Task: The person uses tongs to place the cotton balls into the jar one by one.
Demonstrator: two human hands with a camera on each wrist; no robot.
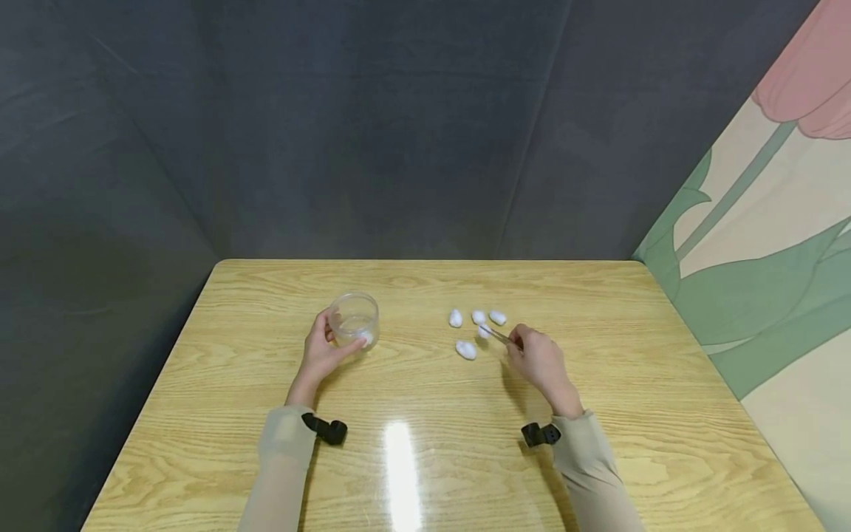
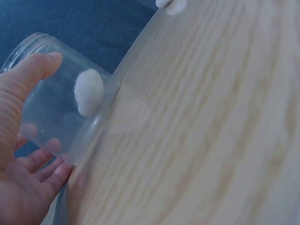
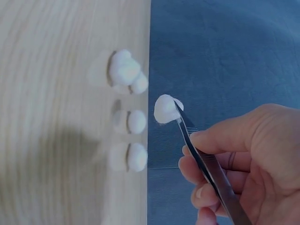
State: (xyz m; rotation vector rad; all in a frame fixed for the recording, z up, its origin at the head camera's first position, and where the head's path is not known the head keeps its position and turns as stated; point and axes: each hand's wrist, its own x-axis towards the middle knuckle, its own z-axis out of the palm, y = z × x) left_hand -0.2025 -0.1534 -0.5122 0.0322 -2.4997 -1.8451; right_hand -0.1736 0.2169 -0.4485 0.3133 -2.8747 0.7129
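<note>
My left hand [image 1: 323, 353] grips a clear plastic jar [image 1: 354, 314] that stands upright on the table, thumb on the near side and fingers round the far side. One cotton ball [image 2: 89, 92] lies inside the jar near its bottom. My right hand [image 1: 540, 362] pinches metal tweezers [image 3: 206, 161] between thumb and fingers. Held in the tweezer tips is another cotton ball [image 3: 167, 109], raised off the table in the right wrist view. Several loose cotton balls [image 1: 466, 349] lie on the wood just left of the right hand.
The wooden table [image 1: 425, 399] ends at a dark cloth backdrop [image 1: 399, 148]. To the right hangs a fabric with a flower print [image 1: 764, 258]. Each wrist wears a small black camera [image 1: 332, 431]. A bright light reflection shows on the near part of the tabletop.
</note>
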